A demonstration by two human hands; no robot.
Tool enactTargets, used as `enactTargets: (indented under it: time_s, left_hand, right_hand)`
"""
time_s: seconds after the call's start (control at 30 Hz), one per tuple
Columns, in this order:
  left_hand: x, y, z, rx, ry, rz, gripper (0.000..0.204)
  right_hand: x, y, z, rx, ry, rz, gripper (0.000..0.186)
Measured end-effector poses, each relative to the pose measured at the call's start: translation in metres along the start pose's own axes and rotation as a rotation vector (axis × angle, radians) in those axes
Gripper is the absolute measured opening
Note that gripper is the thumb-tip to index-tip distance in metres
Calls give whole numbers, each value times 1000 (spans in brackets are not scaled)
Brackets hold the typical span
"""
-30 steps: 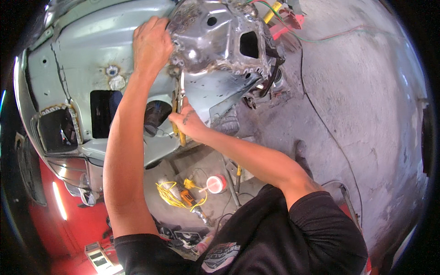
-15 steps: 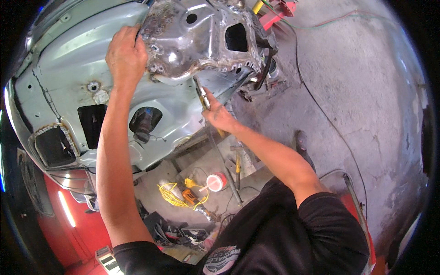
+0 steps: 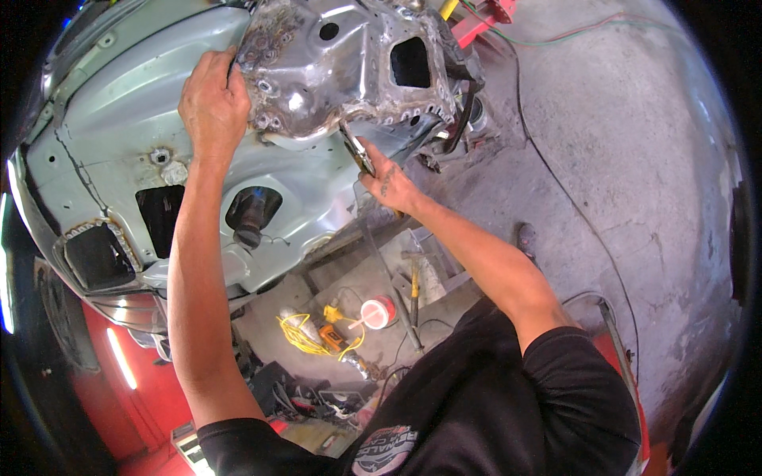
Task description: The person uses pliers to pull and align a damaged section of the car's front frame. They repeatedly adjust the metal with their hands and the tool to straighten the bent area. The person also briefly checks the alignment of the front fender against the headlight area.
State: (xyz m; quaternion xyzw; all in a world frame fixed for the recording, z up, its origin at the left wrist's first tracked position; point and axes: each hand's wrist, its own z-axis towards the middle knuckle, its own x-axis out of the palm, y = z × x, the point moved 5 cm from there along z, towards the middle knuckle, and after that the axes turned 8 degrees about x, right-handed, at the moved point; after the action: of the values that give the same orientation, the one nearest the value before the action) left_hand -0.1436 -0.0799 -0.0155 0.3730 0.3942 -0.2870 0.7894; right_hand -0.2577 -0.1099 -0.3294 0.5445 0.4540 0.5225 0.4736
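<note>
A bare metal panel (image 3: 317,71), scorched and lined with weld spots along its edges, lies over a larger grey-green car body panel (image 3: 119,159). My left hand (image 3: 213,107) is closed at the bare panel's left edge, its fingers bent over and the tips hidden. In my right hand (image 3: 389,181) is a pair of locking pliers (image 3: 359,151), their jaw end up against the bare panel's lower edge. Whether the jaws are clamped there I cannot make out.
Below the car body, a yellow cord (image 3: 298,337), an orange-and-black power tool (image 3: 332,337), a hammer (image 3: 414,285) and a red-and-white tub (image 3: 378,312) lie near my body. A dark cable (image 3: 548,163) crosses the concrete floor at right. A red stand (image 3: 484,22) is at the top.
My right hand has shifted slightly right, and the pliers now lean more, their jaw end still by the bare panel's lower edge. My left hand has stayed nearly in place.
</note>
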Motion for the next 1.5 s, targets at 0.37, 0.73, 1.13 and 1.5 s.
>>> enactTargets:
  time_s: [0.37, 0.73, 1.13, 1.5]
  left_hand:
    - [1, 5, -5, 29, -44, 22, 23]
    - [2, 10, -7, 45, -68, 15, 24]
    - [2, 9, -8, 91, -66, 17, 25]
    - [1, 12, -12, 29, -70, 7, 26]
  right_hand:
    - [-1, 24, -4, 165, 84, 3, 48]
    - [-9, 25, -9, 275, 126, -138, 43]
    - [-17, 32, -19, 238, 88, -267, 40]
    - [-6, 25, -28, 250, 165, -84, 43]
